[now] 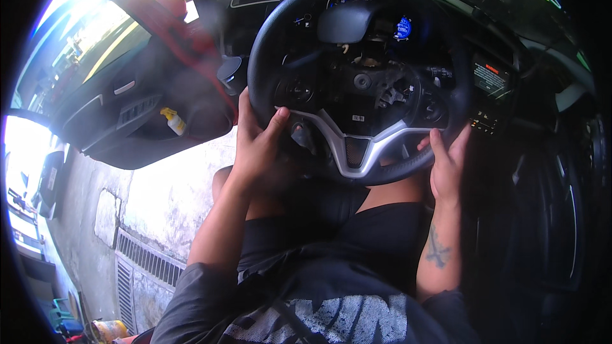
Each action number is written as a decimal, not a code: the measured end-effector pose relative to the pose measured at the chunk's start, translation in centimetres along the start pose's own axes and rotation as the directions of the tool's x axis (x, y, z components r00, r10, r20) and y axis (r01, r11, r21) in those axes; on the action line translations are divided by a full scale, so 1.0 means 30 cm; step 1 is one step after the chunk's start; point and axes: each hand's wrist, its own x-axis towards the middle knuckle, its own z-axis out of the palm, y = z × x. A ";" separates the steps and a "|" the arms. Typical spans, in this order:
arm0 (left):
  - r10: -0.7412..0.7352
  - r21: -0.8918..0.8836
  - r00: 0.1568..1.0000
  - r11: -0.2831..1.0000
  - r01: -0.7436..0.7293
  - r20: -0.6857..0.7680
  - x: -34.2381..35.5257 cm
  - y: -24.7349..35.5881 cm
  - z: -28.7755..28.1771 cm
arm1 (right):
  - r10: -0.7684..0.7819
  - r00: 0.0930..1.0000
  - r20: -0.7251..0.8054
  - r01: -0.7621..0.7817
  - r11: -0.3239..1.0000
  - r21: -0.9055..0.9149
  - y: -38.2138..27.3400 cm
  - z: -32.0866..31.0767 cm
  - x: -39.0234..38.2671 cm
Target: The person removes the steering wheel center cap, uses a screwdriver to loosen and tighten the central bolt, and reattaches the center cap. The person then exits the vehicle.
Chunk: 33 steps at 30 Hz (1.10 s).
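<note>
Cabin: bright light floods in on the left through the open car door [89, 134], and the driver's seat side sits in shade.
Left fingers: the left hand [255, 143] is closed around the near left of the rim, thumb stretched up and laid on the front at the end of the silver trim, the other fingers tucked behind.
Right fingers: now the right hand [448, 165], at the near right of the rim, thumb up over the front by the trim's other end, fingers partly curled behind; how firmly they grip, I cannot tell.
Steering wheel: here it is, the black steering wheel [260, 57], right between those hands, above the person's lap.
Trim: a V-shaped silver trim [376, 150] sits across the wheel's near spokes, its arms reaching toward both thumbs.
Hub: wide open in the middle, a round bolt [362, 81] and bare metal on show.
Dashboard: far side, a blue round display [402, 27] glows behind the rim; over on the right, a centre screen [491, 76] is lit.
Lap: dark shorts [398, 220], and nearer, a dark shirt [331, 318] with pale print.
Door side: a yellow-and-white spray bottle [173, 121] leans in the door panel.
Ground: pale concrete floor [178, 185] on the left, a metal drain grate [150, 255] set into it.
</note>
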 end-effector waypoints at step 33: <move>-0.379 0.680 0.895 0.722 0.125 0.238 0.639 0.206 0.441 | -0.166 0.982 -0.086 0.135 0.947 -0.291 0.054 0.008 -0.023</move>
